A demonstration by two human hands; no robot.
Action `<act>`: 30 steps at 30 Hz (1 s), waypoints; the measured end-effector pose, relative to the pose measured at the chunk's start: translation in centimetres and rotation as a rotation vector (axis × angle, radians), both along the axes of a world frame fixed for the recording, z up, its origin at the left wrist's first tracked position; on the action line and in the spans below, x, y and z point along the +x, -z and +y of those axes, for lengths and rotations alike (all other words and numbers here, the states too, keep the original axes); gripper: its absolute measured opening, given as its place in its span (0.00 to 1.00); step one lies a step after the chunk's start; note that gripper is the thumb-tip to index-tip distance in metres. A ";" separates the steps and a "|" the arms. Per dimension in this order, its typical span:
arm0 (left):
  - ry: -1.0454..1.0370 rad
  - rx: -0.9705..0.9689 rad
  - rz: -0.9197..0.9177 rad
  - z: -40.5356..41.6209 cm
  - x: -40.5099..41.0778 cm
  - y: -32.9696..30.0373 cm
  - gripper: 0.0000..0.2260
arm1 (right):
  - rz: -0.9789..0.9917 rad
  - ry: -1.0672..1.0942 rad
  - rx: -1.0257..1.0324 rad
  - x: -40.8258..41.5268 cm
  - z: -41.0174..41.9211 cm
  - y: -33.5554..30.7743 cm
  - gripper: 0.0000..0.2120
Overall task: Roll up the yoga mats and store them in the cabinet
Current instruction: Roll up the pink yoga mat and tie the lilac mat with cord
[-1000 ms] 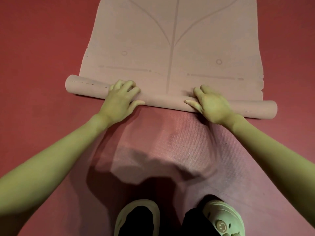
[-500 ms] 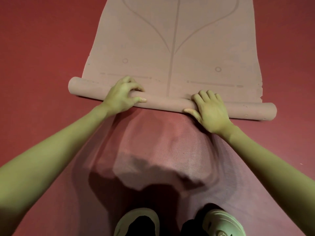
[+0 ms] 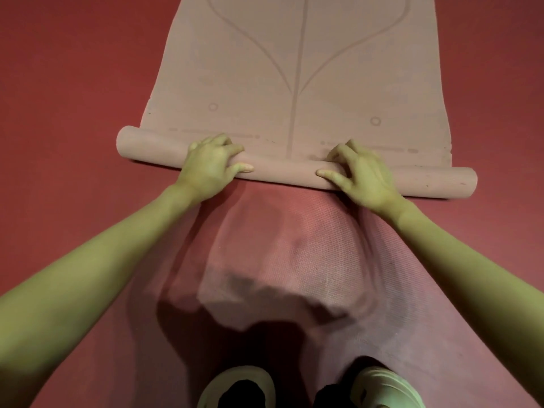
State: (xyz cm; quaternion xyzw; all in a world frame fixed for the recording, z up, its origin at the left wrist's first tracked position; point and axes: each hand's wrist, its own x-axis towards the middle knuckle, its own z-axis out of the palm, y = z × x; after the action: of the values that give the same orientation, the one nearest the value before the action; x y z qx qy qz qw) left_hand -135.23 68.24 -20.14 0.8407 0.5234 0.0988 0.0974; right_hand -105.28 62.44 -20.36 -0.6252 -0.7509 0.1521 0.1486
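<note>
Pinkish yoga mat (image 3: 297,83) on red floor (image 3: 59,83), near end rolled up. Left hand (image 3: 210,164) & right hand (image 3: 365,175) both w/ grip curled over the roll (image 3: 282,169).

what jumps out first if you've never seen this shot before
Two bare hands set on a half-rolled dusty-pink yoga mat: the left hand and the right hand each curl their fingers over the roll lying across the middle of the view. Beyond them the flat part of the mat, printed with a centre line and curved guide lines, stretches away over the red floor. At the bottom edge sit two pale clog shoes.
</note>
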 end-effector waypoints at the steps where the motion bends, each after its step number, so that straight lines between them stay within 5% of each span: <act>1: -0.009 -0.021 -0.003 0.3 0.2 -0.2 0.20 | 0.023 0.038 0.077 -0.5 -0.5 0.3 0.19; 4: -0.042 -0.113 0.042 1.3 0.7 -0.7 0.21 | -0.009 0.163 0.216 -2.3 -2.2 1.4 0.18; 9: -0.160 -0.307 -0.099 2.4 1.2 -1.5 0.22 | -0.406 0.057 0.210 -2.2 -2.8 2.6 0.31; 13: -0.140 -0.130 -0.266 0.8 0.8 -1.6 0.20 | -0.484 -0.014 0.156 -1.7 -0.9 1.7 0.37; 16: 0.040 0.092 -0.050 0.0 -0.3 -0.2 0.22 | -0.534 -0.080 0.159 -1.1 -0.1 1.4 0.36; 21: 0.138 0.166 0.419 1.1 -2.4 -0.2 0.26 | -0.531 -0.133 0.126 -0.8 1.2 0.9 0.34; 30: 0.232 0.212 0.378 -3.7 -2.2 -1.5 0.26 | -0.371 -0.133 0.008 -0.2 -3.5 -0.6 0.33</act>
State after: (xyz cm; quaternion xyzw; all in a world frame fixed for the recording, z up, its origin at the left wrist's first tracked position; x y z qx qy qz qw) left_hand -137.45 64.59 -18.60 0.9042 0.4191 -0.0177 -0.0801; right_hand -105.51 58.94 -19.78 -0.5911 -0.8056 0.0407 -0.0003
